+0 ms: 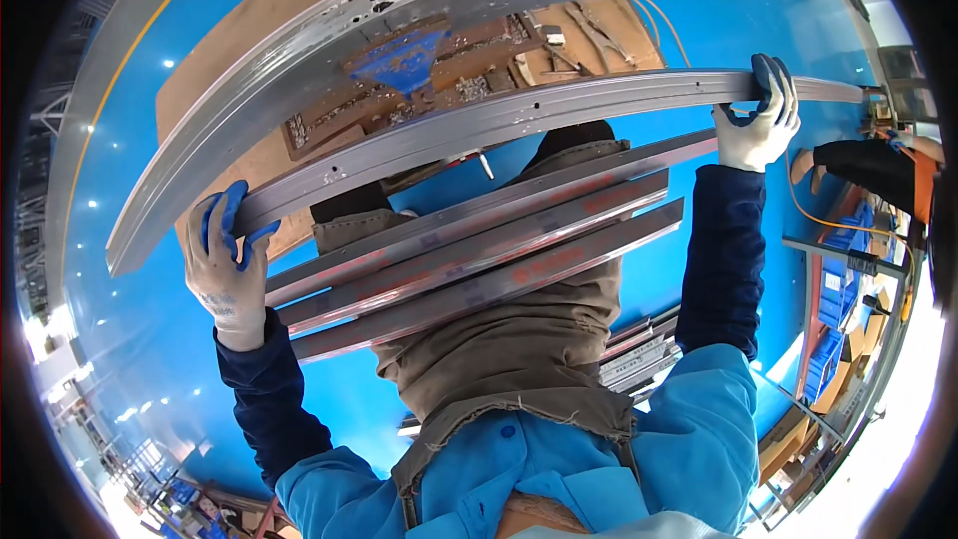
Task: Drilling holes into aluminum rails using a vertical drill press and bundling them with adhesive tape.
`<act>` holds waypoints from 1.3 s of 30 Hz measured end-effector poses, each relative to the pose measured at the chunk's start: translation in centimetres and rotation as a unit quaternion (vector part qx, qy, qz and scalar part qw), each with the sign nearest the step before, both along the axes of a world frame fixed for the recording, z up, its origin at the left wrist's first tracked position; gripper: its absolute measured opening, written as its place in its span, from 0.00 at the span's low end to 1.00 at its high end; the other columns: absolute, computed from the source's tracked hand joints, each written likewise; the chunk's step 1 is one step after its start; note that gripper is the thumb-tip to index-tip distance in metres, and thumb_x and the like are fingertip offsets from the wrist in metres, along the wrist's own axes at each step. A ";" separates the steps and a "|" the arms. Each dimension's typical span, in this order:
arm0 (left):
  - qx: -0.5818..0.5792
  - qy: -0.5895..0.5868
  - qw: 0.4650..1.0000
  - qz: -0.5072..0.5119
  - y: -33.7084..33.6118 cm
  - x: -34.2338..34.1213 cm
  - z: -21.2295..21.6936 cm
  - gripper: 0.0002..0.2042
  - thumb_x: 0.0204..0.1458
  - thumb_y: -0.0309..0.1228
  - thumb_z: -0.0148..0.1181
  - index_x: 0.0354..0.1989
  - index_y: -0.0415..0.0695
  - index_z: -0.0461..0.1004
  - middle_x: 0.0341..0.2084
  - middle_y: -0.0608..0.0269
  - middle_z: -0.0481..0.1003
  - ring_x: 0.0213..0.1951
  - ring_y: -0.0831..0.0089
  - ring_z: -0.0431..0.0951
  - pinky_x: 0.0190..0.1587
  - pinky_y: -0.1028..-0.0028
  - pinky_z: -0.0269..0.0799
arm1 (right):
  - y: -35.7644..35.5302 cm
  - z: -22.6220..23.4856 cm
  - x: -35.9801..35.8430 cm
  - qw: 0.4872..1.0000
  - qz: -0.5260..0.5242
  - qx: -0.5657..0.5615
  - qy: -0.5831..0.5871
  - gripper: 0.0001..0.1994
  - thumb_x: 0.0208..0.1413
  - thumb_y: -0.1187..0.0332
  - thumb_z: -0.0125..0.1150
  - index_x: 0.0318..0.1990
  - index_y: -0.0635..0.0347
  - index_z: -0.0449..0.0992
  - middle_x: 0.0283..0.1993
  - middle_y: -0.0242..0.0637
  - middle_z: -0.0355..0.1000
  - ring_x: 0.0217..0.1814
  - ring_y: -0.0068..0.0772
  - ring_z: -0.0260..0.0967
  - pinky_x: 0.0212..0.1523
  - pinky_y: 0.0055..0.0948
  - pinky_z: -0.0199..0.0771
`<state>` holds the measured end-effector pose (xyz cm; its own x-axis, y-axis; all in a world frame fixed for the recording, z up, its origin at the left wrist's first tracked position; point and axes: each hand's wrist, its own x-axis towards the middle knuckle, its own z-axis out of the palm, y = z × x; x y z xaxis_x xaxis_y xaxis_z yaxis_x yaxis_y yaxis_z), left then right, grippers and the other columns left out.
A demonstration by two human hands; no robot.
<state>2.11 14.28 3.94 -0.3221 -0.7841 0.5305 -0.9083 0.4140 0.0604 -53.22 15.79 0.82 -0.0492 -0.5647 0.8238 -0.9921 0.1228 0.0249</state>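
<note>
Left hand point(225, 265): closed on rail point(479, 125) end
Right hand point(760, 120): closed on other end
Rail axis: left-right, level
Bins point(836, 284): contents unclear

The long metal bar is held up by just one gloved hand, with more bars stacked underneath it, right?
Not quite: the head view shows both gloved hands gripping the long metal bar, the left hand at one end and the right hand at the other. More bars are stacked underneath.
</note>
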 end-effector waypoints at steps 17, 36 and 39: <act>-0.036 0.000 0.998 0.057 1.7 3.2 -1.6 0.31 0.30 0.26 0.72 0.50 0.50 0.72 0.47 0.60 0.73 0.41 0.64 0.76 0.34 0.72 0.76 | 1.3 -0.1 2.7 1.000 -0.020 -0.009 0.011 0.44 0.17 0.72 0.78 0.53 0.40 0.68 0.56 0.20 0.71 0.61 0.31 0.66 0.61 0.36 0.58; 0.085 0.063 0.994 0.027 0.5 2.2 -1.7 0.25 0.38 0.20 0.65 0.50 0.44 0.72 0.48 0.60 0.73 0.42 0.62 0.76 0.43 0.72 0.72 | 3.2 4.6 4.4 0.998 -0.005 -0.029 0.053 0.38 0.21 0.70 0.76 0.51 0.40 0.73 0.54 0.21 0.72 0.60 0.32 0.67 0.56 0.38 0.58; 0.085 0.078 0.993 0.021 0.1 1.8 -1.8 0.25 0.37 0.19 0.65 0.50 0.44 0.72 0.48 0.61 0.73 0.43 0.62 0.76 0.44 0.72 0.71 | 3.7 6.1 4.8 0.997 -0.015 -0.032 0.072 0.38 0.21 0.70 0.76 0.51 0.40 0.73 0.54 0.21 0.72 0.61 0.33 0.67 0.56 0.38 0.58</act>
<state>3.90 14.41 2.19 -0.2124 -0.8776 0.4299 -0.8985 0.3483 0.2671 -48.38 19.53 6.92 0.0559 -0.5117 0.8574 -0.9746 0.1586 0.1582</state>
